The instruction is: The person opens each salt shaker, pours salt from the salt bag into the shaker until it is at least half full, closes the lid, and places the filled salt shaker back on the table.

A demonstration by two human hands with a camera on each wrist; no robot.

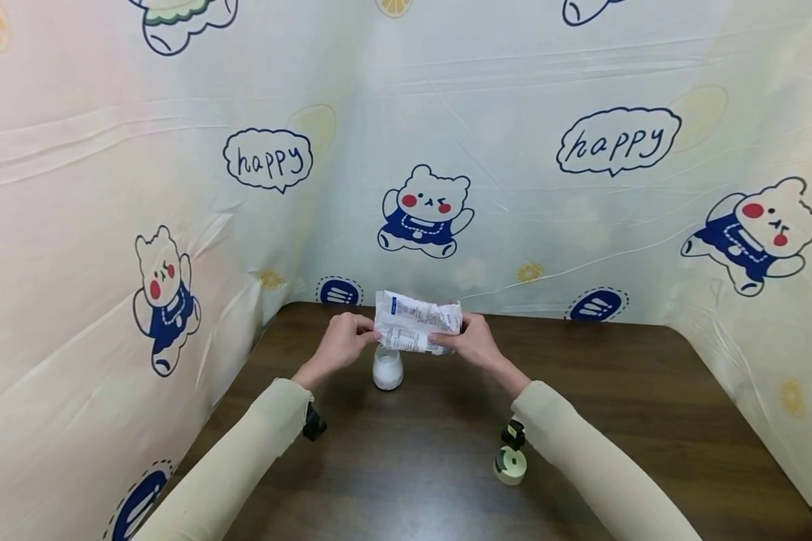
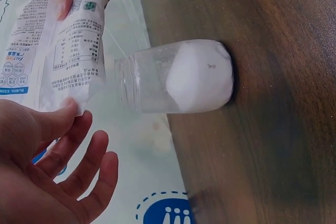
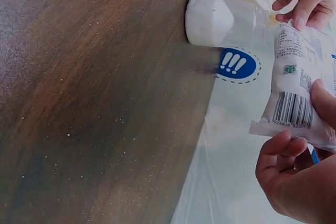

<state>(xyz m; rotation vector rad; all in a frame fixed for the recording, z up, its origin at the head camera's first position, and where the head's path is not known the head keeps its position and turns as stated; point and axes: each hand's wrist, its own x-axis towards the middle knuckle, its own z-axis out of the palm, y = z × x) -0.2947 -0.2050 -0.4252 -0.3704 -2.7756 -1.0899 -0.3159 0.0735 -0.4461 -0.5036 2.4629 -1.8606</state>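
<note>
Both hands hold a white printed plastic packet (image 1: 416, 319) over a small glass jar (image 1: 388, 372). The left hand (image 1: 341, 343) pinches the packet's lower left corner between thumb and index finger, with the other fingers loosely apart in the left wrist view. At the other end, the right hand (image 1: 475, 343) grips the packet with the thumb on its front, near the barcode. The packet's corner (image 2: 86, 95) is tilted down at the jar's uncovered mouth. White grainy stuff (image 2: 202, 74) lies heaped in the jar, its top sloping.
A round pale green lid (image 1: 510, 466) lies on the brown wooden table (image 1: 406, 466), near the right forearm. Scattered white grains (image 3: 68, 135) dot the tabletop in the right wrist view. Printed cloth (image 1: 419, 113) hangs behind the table and on both sides.
</note>
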